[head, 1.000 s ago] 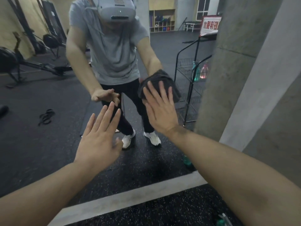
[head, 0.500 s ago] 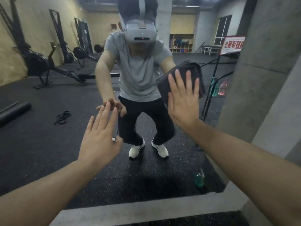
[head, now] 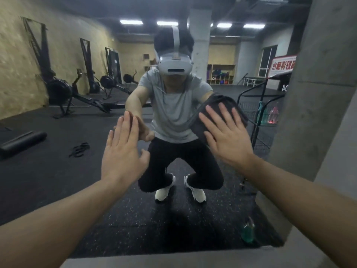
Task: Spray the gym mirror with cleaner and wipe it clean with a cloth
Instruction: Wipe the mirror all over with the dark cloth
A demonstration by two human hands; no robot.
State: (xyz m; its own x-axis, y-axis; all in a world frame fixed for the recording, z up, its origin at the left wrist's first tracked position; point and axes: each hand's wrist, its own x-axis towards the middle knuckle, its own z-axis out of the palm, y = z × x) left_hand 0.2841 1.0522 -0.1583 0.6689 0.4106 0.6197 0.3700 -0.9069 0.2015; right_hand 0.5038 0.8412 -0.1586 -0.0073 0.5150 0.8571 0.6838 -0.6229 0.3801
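Mirror (head: pixel 58 171) fills the view, showing the gym behind; far left in the reflection a rolled mat (head: pixel 23 141) lies on the dark floor, rowers (head: pixel 63 91) stand along the yellow wall, straps (head: pixel 79 149) lie on the floor nearer centre. Left hand (head: pixel 122 151) raised in front of the glass, fingers straight and together, thumb out, holding nothing; whether the fingertips touch the mirror cannot be told. Centre: reflection of the person squatting, grey shirt, black trousers, white shoes, headset on. Right hand (head: pixel 228 136) flat, fingers spread wide, palm pressing a dark cloth (head: pixel 220 105) against the mirror at chest height of the reflection; cloth folded, sticking out above and left of the fingers. Right of that, a wire rack (head: pixel 258 120) reflected with bottles on it; a green spray bottle (head: pixel 248 232) reflected low near the mirror's bottom right corner, blurred; concrete column (head: pixel 318 93) at the right edge; pale floor strip along the bottom.
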